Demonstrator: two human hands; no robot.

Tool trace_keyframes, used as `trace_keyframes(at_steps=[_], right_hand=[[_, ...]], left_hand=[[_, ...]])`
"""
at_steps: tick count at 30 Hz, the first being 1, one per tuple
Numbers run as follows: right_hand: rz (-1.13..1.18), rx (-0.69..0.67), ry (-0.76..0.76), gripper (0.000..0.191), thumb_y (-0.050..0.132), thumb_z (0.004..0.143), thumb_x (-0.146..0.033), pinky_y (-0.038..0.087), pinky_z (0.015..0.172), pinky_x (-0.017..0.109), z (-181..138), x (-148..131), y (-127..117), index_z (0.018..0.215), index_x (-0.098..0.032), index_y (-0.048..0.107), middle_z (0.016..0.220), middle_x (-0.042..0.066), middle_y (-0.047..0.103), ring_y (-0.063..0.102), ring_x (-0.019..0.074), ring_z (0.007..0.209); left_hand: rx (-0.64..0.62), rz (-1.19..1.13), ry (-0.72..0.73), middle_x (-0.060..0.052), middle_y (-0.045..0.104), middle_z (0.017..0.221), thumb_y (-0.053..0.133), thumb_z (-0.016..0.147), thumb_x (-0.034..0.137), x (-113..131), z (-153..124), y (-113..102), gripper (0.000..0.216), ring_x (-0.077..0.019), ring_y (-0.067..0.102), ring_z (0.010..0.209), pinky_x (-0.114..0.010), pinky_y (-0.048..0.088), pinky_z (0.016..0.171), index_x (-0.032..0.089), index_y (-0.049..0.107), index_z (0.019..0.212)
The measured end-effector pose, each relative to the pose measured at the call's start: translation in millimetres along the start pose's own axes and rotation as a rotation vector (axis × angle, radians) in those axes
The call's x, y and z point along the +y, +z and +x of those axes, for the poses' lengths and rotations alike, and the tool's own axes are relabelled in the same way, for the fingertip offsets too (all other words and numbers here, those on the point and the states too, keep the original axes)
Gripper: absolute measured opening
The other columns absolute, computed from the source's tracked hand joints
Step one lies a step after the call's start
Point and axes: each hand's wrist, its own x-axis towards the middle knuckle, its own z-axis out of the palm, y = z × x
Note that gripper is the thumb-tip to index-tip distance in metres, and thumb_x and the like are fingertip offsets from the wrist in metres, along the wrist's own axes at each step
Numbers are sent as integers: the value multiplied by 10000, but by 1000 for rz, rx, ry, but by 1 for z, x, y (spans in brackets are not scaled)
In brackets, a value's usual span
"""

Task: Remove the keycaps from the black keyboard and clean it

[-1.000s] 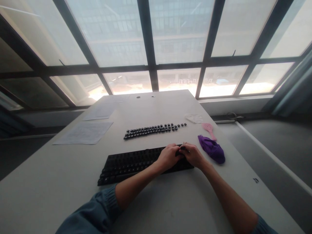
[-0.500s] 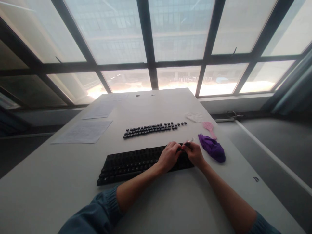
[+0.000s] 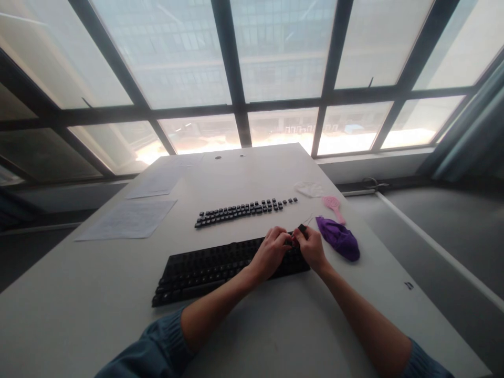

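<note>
A black keyboard [image 3: 208, 265] lies at a slant before me; its nearer rows on the left carry keycaps, while the farther part looks bare. Over its right end, my right hand [image 3: 313, 248] pinches a small black-handled keycap puller [image 3: 302, 228] whose thin wires stick out beyond the fingers. My left hand [image 3: 270, 252] is right beside it, fingers curled together near the puller and above the keyboard. What the left fingertips hold is too small to make out. Behind the keyboard, loose black keycaps [image 3: 239, 212] stand in rows on the white table.
A purple cloth pouch [image 3: 337, 239], a pink hairbrush [image 3: 333, 206] and a clear plastic bag [image 3: 310, 189] lie along the table's right side. Paper sheets [image 3: 128, 219] are on the left. The white table [image 3: 98, 294] reaches toward large windows.
In my right hand the puller has turned, its black end now pointing up more. My hands stay together over the keyboard's right end. The whole view has shifted slightly.
</note>
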Motion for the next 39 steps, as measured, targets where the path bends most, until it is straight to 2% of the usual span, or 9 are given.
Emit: trace_keyframes(at_steps=[4,7,8,12,16,23,31,36,39], right_hand=[[28,75,24,334,600,875,-465,453,519,277,4,4,-2,713,-174,605,606,42,645,593,188,543],[73,97,37,329,607,869,-465,453,509,275,6,6,-4,717,-173,597,616,42,643,593,184,541],[77,98,35,327,608,868,-463,454,510,274,6,6,-4,718,-173,598,617,42,643,594,184,542],[62,99,20,331,604,870,-467,453,515,279,8,7,-5,719,-172,603,617,44,646,594,184,539],[74,106,19,346,600,869,-488,460,521,285,11,10,-6,721,-175,605,620,46,650,593,186,538],[102,128,25,351,598,868,-495,454,518,283,16,14,-10,716,-179,599,611,38,639,574,172,526],[133,118,18,361,610,866,-504,454,516,280,15,6,-13,719,-174,597,609,36,632,569,163,519],[156,100,10,383,632,844,-533,457,510,279,17,2,-16,708,-178,585,605,35,627,566,163,520],[153,71,-23,375,643,838,-532,466,533,276,19,4,-20,727,-177,592,633,35,630,573,162,551]], left_hand=[[36,-85,-71,-46,635,946,620,887,190,-3,17,-16,108,-173,605,870,-308,520,816,189,635,994],[91,-64,-100,-39,675,921,629,877,198,-26,49,-23,195,-140,623,761,-271,527,755,182,659,1070],[96,-7,-107,-38,682,896,630,873,199,-36,63,-24,154,-140,630,761,-269,525,766,174,683,1015],[44,196,-131,-53,687,840,639,862,214,-72,114,-13,122,-150,638,746,-269,520,768,141,716,921],[-21,272,-114,-76,685,868,657,837,188,-91,143,8,107,-149,629,702,-279,514,763,132,734,885],[-134,437,-64,-107,701,851,665,830,218,-99,149,28,101,-262,613,920,-395,465,901,181,759,831],[-173,498,-56,-126,696,852,666,831,224,-102,149,28,100,-271,596,947,-402,460,908,166,748,831],[-134,466,-34,-113,690,853,706,813,242,-103,151,17,114,-253,599,908,-375,479,876,161,751,880],[-65,445,-41,-118,692,915,641,867,235,-100,147,1,149,-248,595,931,-383,469,910,152,740,943]])
